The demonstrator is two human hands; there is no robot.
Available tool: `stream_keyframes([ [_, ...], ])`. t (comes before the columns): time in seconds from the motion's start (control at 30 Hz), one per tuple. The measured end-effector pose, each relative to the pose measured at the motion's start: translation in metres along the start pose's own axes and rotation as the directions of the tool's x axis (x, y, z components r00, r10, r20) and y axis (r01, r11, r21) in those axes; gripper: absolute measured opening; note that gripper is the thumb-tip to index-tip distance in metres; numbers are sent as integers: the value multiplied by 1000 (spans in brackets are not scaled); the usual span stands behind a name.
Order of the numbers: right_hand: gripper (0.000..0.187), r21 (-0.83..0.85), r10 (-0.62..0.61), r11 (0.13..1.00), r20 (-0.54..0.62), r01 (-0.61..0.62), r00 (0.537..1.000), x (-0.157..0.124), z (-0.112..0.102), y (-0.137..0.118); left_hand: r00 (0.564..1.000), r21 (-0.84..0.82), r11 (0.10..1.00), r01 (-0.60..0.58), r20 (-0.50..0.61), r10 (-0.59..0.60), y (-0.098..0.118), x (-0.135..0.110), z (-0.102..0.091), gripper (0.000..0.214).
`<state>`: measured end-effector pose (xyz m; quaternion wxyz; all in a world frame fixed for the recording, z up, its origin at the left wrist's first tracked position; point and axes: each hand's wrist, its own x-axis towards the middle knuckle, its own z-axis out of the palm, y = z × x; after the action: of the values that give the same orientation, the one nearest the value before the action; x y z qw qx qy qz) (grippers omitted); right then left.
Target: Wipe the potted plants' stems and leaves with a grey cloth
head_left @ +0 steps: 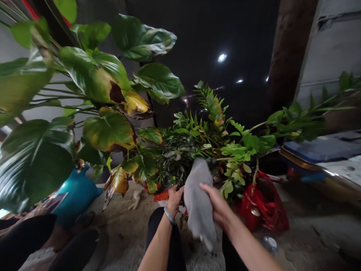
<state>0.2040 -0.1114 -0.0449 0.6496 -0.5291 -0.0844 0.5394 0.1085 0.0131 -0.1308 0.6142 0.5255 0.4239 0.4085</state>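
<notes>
Gripping the grey cloth [199, 201] by its right edge is the right hand [216, 203]; at its left, the left hand [175, 200], hold unclear.

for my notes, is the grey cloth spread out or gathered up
Gathered up, not spread out: the grey cloth makes a long, narrow shape in the right hand.

No text, label, brand, number or sign can be read; the gold marks [164, 194] on the small red sheet [158, 197], low in the centre, are too tiny to make out, and the pale patch [255, 212] on the red plastic bag [275, 212], lower right, is blurred
</notes>
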Motion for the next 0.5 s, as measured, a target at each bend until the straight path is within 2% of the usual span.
stream_keyframes([
  [0.07, 28, -155, 53, 987, 47, -46, 997, -18, -10, 31, 1000, 4, 1000, 8, -2, -8, 3, 0, 0, 32],
  [0.13, 36, -275, 42, 961, 33, -31, 999, -42, -24, 43, 998, 6, 998, 61, 10, -61, 5, 0, 0, 32],
  [0.2, 46, -327, -31, 945, -2, 28, 1000, -58, -32, 29, 995, 8, 996, 91, 30, -92, 7, -1, 0, 32],
  [0.23, 49, -330, -105, 939, -25, 92, 994, -59, -32, 16, 996, 7, 996, 87, 36, -87, 6, -1, 0, 32],
  [0.27, 49, -322, -201, 931, -50, 175, 978, -56, -30, 1, 996, 7, 997, 77, 36, -77, 6, -2, 0, 32],
  [0.33, 44, -250, -380, 906, -126, 342, 916, -38, -18, -26, 998, 8, 998, 63, 29, -63, 4, -3, 0, 33],
  [0.37, 40, -180, -401, 910, -159, 373, 902, -25, -11, -34, 998, 6, 998, 60, 26, -60, 4, -3, 0, 34],
  [0.43, 31, -20, -280, 960, -152, 281, 948, -4, 2, -35, 999, 4, 999, 48, 22, -48, 4, -3, 0, 35],
  [0.5, 24, 58, -66, 996, -54, 69, 996, 4, 8, -16, 999, 10, 999, 42, 29, -43, 7, -3, -1, 35],
])
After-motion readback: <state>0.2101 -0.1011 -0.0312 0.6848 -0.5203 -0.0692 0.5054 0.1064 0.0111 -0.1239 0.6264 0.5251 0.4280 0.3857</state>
